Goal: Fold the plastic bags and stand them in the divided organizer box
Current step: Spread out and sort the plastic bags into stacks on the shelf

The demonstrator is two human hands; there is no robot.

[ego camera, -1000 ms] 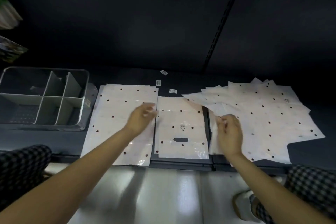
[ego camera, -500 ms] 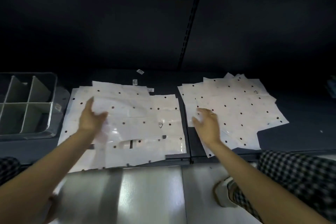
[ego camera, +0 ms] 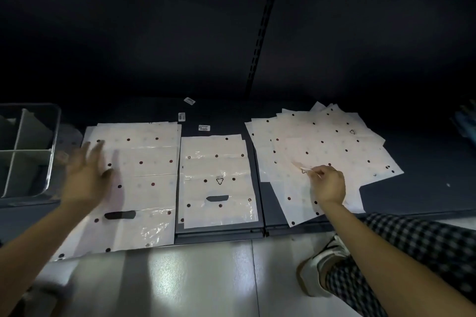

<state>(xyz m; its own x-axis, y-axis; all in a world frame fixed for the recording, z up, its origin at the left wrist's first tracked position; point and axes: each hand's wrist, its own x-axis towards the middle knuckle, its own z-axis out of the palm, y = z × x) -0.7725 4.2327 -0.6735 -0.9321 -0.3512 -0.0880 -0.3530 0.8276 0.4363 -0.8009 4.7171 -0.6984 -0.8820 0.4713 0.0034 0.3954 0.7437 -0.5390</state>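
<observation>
Nearest: pale glossy floor (ego camera: 201,278); a shoe (ego camera: 319,273) and checked trouser leg (ego camera: 412,247) at lower right.

Left hand (ego camera: 83,177): fingers spread wide and straight, holding nothing, motion-blurred; whether it touches the sheet beneath cannot be told. It lies over the left edge of the large bag.

Large bag (ego camera: 144,183): white plastic with dark dots, flat on the dark shelf (ego camera: 425,188), long axis running near to far, handle slot toward the near end, near edge overhanging the shelf front.

Middle bag (ego camera: 219,183): just right of the large bag, narrower, same near-to-far axis, slot near, recycling triangle mid-sheet.

Right hand (ego camera: 328,184): fingers curled, thumb and fingertips pinching a corner of a sheet in the loose pile (ego camera: 327,141). The pile lies fanned, sheets skewed at varied angles, extending beyond the hand.

Far: three small labels (ego camera: 204,127) on the shelf beyond the middle bag. Divided organizer box (ego camera: 28,147) at far left, beyond the left hand and well apart from the pile.
</observation>
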